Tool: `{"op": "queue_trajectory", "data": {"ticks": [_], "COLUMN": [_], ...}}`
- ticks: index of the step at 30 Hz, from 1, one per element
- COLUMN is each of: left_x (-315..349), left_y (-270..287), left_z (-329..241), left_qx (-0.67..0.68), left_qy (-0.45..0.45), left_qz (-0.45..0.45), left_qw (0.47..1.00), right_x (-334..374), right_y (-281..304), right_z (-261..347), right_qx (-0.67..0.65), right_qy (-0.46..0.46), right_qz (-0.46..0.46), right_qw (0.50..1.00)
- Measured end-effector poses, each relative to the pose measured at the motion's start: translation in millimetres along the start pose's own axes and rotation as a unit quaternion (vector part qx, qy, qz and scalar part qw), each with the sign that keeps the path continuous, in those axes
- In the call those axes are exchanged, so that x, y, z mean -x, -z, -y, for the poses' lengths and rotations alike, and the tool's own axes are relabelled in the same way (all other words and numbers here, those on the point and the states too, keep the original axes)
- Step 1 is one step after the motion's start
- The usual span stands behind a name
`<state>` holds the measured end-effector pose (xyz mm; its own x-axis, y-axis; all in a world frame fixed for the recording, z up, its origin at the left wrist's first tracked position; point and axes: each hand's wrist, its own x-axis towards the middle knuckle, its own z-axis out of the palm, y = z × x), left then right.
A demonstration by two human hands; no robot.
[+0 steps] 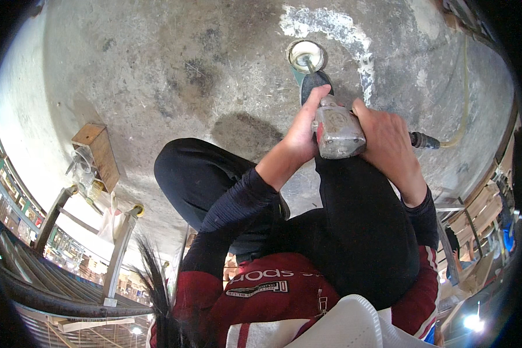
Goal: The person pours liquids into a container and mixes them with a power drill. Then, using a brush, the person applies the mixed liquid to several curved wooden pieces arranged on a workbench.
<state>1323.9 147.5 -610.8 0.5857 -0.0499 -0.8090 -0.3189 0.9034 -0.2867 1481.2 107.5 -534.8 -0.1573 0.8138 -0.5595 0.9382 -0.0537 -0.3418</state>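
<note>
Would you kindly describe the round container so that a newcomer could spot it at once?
Start with the grey floor and follow the power tool toward the picture's top. Just beyond it sits the round container, its rim and white interior setting it apart from the ragged white smear beside it.

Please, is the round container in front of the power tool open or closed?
Open. No lid covers the round container: white material shows inside its rim, and the rod of the power tool overlaps its mouth.
</note>
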Motion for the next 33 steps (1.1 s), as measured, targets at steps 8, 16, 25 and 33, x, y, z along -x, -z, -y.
{"op": "queue_trajectory", "data": {"ticks": [8, 16, 25, 33], "left_x": [-3.0, -3.6, -2.4, -2.4], "left_y": [-0.1, 4.1, 0.1, -3.4], "left_z": [-2.7, 2.1, -1.9, 3.4], "left_qx": [0.002, -0.031, -0.017, -0.030], "left_qy": [-0.007, -0.010, -0.010, -0.016], "left_qz": [0.012, 0.024, -0.008, 0.021], "left_qw": [1.000, 0.999, 1.000, 0.999], "right_x": [-1.1, 1.3, -2.5, 1.8], "right_y": [-4.8, -1.7, -2.9, 0.1], "right_z": [-2.0, -2.2, -1.8, -6.7], "right_qx": [-0.030, -0.016, -0.044, -0.004], "right_qy": [-0.002, 0.002, -0.001, -0.007], "right_qz": [-0.016, -0.003, -0.017, 0.005], "right_qw": [0.999, 1.000, 0.999, 1.000]}}
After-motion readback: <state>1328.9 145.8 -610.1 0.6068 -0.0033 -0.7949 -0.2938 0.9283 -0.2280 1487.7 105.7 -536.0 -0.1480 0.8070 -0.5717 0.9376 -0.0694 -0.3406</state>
